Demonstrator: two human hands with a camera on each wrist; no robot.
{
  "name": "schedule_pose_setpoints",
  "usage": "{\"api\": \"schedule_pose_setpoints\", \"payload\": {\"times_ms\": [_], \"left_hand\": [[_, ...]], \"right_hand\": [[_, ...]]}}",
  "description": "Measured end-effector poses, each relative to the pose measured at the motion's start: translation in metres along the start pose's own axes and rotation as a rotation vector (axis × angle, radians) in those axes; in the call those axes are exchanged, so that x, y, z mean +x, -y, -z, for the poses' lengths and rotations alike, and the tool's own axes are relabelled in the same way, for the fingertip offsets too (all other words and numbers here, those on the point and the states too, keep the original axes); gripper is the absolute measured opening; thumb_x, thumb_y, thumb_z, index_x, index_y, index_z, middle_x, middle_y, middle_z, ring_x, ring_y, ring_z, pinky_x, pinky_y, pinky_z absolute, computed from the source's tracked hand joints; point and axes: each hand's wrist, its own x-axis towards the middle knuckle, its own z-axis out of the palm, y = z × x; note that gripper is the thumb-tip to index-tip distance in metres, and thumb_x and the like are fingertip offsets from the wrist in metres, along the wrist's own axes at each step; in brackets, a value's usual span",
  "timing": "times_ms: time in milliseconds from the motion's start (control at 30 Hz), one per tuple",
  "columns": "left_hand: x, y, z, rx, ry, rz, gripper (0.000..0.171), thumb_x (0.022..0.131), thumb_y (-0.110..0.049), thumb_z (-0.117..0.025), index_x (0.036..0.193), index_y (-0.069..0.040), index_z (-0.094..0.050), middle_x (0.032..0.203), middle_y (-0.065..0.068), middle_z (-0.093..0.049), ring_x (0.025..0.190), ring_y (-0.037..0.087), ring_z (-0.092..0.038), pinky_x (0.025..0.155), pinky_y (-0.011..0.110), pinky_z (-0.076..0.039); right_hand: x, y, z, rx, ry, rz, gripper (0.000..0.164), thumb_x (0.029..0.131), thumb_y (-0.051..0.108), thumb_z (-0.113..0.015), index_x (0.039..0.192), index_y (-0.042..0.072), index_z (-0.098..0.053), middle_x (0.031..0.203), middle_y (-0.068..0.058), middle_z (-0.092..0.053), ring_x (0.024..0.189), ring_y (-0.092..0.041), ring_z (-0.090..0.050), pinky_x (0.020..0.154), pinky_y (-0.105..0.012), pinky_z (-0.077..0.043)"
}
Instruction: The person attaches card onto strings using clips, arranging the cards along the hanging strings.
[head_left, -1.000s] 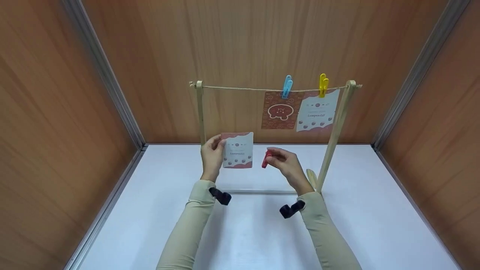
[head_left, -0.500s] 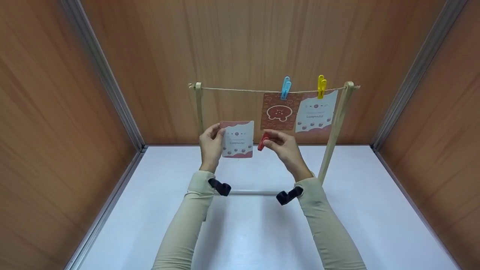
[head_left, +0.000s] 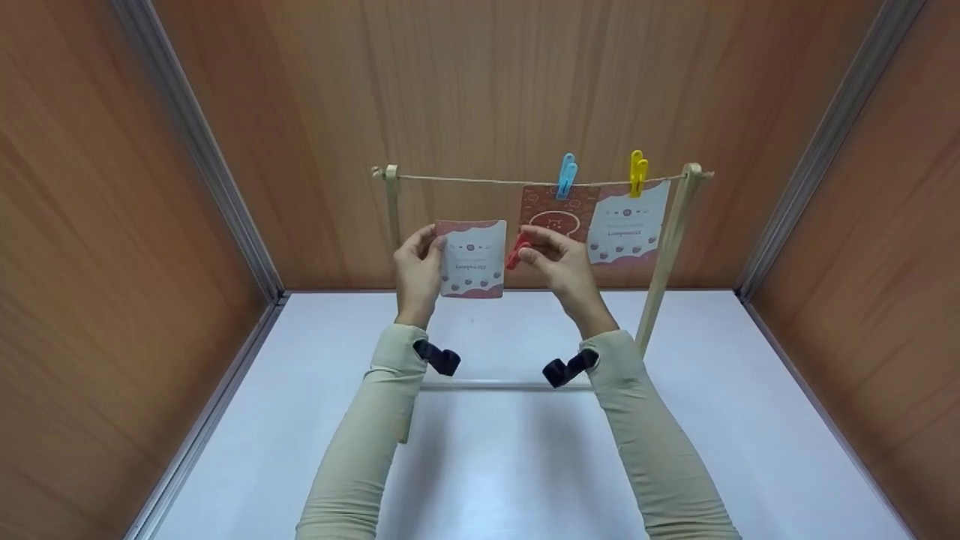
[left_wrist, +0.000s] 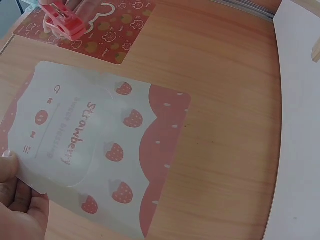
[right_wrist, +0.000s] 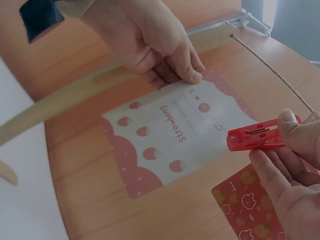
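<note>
My left hand (head_left: 418, 274) pinches a white and pink strawberry card (head_left: 472, 259) by its left edge, its top a little below the cord (head_left: 465, 179). In the left wrist view the strawberry card (left_wrist: 90, 145) faces the camera, the thumb lying over one edge. Just right of it, my right hand (head_left: 566, 270) holds a red clothespin (head_left: 517, 251) between thumb and fingers. The right wrist view has the red clothespin (right_wrist: 257, 135) overlapping the card's edge. A red bear card (head_left: 559, 202) hangs behind the right hand, partly hidden by it.
A blue clothespin (head_left: 567, 176) fixes the bear card to the cord. To its right, a yellow clothespin (head_left: 637, 174) holds another strawberry card (head_left: 628, 223). Wooden posts (head_left: 671, 240) carry the cord above a white table (head_left: 480, 457), with wood-grain panels (head_left: 480, 82) around.
Both hands have risen toward the cord, carrying the strawberry card and the red clothespin. The right hand has also shifted slightly left and now covers part of the bear card.
</note>
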Motion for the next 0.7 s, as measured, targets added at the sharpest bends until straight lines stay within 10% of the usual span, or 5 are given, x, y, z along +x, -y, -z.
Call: {"api": "schedule_pose_setpoints", "payload": {"times_ms": [700], "left_hand": [[0.020, -0.034, -0.008, -0.074, -0.048, -0.090, 0.028, 0.095, -0.006, -0.056, 0.121, 0.004, -0.059, 0.113, 0.018, -0.064, 0.096, 0.017, -0.058, 0.080, 0.022, -0.047]], "right_hand": [[0.022, 0.045, -0.013, 0.032, -0.071, 0.180, 0.036, 0.088, 0.012, -0.066, 0.123, 0.002, -0.062, 0.115, -0.014, -0.064, 0.099, -0.016, -0.064, 0.088, -0.023, -0.053]]}}
